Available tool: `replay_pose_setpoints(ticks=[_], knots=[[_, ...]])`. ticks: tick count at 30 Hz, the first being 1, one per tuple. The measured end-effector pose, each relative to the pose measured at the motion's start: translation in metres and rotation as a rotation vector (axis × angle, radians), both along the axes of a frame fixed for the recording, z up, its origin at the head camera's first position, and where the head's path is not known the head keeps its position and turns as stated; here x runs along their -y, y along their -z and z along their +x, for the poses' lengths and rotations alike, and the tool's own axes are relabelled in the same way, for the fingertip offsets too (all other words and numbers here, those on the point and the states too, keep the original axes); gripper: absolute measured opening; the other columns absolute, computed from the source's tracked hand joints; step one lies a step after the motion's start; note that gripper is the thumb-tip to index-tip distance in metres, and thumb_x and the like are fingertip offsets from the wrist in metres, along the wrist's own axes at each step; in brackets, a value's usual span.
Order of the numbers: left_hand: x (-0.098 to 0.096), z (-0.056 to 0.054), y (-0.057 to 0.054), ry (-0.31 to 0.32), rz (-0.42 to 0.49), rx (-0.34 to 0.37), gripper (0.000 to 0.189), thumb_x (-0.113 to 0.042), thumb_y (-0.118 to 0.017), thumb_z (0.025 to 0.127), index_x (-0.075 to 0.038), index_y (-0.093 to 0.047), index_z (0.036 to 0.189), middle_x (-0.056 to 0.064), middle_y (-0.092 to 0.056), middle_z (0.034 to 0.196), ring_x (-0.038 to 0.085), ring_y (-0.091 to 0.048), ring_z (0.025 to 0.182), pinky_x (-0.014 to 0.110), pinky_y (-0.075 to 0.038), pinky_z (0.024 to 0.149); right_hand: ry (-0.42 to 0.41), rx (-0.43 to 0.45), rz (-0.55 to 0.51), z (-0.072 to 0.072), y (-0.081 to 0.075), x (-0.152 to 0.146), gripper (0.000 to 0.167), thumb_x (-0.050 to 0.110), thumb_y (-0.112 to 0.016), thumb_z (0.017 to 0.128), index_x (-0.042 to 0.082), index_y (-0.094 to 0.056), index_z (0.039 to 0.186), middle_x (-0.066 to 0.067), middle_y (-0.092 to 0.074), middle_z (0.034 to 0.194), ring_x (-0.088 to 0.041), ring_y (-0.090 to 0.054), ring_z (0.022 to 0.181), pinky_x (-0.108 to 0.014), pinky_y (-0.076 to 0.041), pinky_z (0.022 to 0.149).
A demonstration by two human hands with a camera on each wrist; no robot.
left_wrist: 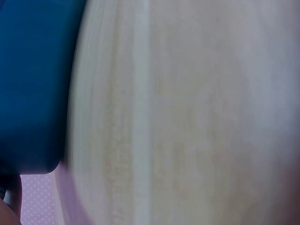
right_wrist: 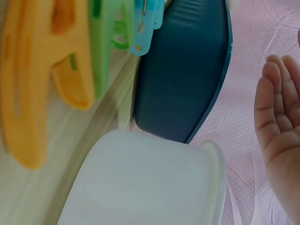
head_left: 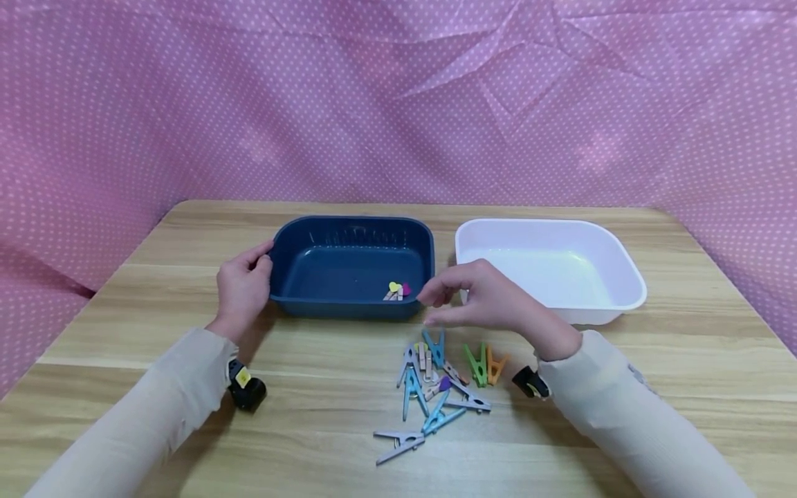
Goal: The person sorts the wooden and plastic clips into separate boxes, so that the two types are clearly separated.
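My left hand (head_left: 244, 287) holds the left end of a dark blue plastic bin (head_left: 349, 309), thumb and fingers at its rim. Inside its front right corner lie small wooden clothespins with a yellow heart (head_left: 395, 286) and a magenta heart. My right hand (head_left: 482, 297) hovers between the blue bin and a white bin (head_left: 631, 294), fingers relaxed, thumb apart, nothing visible between them. Below it is a loose pile of clothespins: blue ones (head_left: 411, 391), grey ones (head_left: 398, 443), small wooden ones (head_left: 436, 389), a green one (head_left: 478, 365) and an orange one (head_left: 496, 365).
The wooden table (head_left: 299, 443) extends to both sides of the bins. A pink dotted cloth (head_left: 373, 104) hangs behind it. The two bins stand side by side with a narrow gap. In the right wrist view, the orange clothespin (right_wrist: 28, 84) is close to the camera.
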State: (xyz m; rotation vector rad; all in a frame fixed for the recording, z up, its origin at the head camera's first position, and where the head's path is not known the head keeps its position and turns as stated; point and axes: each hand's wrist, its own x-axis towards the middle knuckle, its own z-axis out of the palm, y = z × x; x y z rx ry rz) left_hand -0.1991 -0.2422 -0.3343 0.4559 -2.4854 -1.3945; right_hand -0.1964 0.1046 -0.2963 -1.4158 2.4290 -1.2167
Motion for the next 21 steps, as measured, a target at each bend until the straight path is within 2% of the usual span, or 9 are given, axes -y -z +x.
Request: replay_pose_setpoints(ticks=[4,7,15,21], knots=[[0.0003,0.0,-0.0008,0.0,0.006,0.006,0.039,-0.022,-0.037,0.098,-0.016,-0.05,0.134,0.002,-0.046,0.14,0.016,-0.041,0.129,0.036,-0.037,0.103,-0.048,0.058,0.032,0.0009,-0.0006,-0.0024,0.023,0.014,-0.076,0.076,0.006,-0.071,0.096,-0.002,-0.07,0.092,-0.021,-0.063,0.08,-0.03,-0.054,0.073],[0.0004,0.0001,-0.0006,0.001,0.005,0.008,0.039,-0.021,-0.037,0.098,-0.016,-0.05,0.134,0.002,-0.046,0.14,0.016,-0.04,0.13,0.036,-0.037,0.103,-0.076,0.099,0.059,0.0018,0.0,-0.0033,0.022,0.015,-0.075,0.077,0.007,-0.071,0.096,-0.003,-0.07,0.094,-0.021,-0.063,0.082,-0.031,-0.054,0.075],[0.0001,-0.0012,-0.0005,-0.005,0.004,-0.001,0.039,-0.021,-0.038,0.098,-0.016,-0.051,0.134,0.002,-0.047,0.139,0.016,-0.041,0.129,0.035,-0.038,0.104,-0.165,0.094,0.1,0.004,0.0031,-0.0053,0.024,0.018,-0.074,0.078,0.005,-0.07,0.097,-0.008,-0.07,0.094,-0.022,-0.063,0.083,-0.028,-0.054,0.076],[0.0002,-0.0011,-0.0014,0.0,0.008,-0.003,0.039,-0.021,-0.038,0.098,-0.016,-0.05,0.134,0.002,-0.047,0.139,0.015,-0.041,0.129,0.035,-0.037,0.104,-0.196,0.132,0.151,0.0049,0.0043,-0.0088,0.026,0.02,-0.074,0.078,0.005,-0.069,0.099,-0.006,-0.069,0.094,-0.021,-0.063,0.085,-0.026,-0.053,0.079]])
